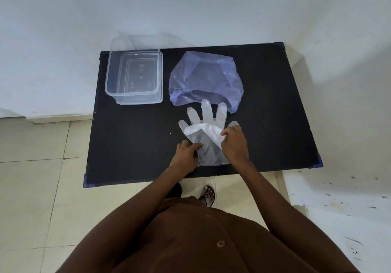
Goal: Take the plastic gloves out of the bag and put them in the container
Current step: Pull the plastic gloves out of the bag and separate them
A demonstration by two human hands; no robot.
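Observation:
Clear plastic gloves (pixel 208 128) lie flat on the black table (pixel 131 141), fingers pointing away from me, just in front of a crumpled bluish plastic bag (pixel 206 78). My right hand (pixel 234 143) pinches a fold of glove film at the gloves' right side. My left hand (pixel 186 154) presses its fingertips on the cuff end at the left. A clear rectangular container (pixel 135 75) stands open at the table's far left, nothing visible inside it.
The table stands against a white wall. Beige floor tiles lie to the left and below. A white ledge (pixel 338 196) sits to the right of the table. My sandalled foot (pixel 208 194) shows under the near edge.

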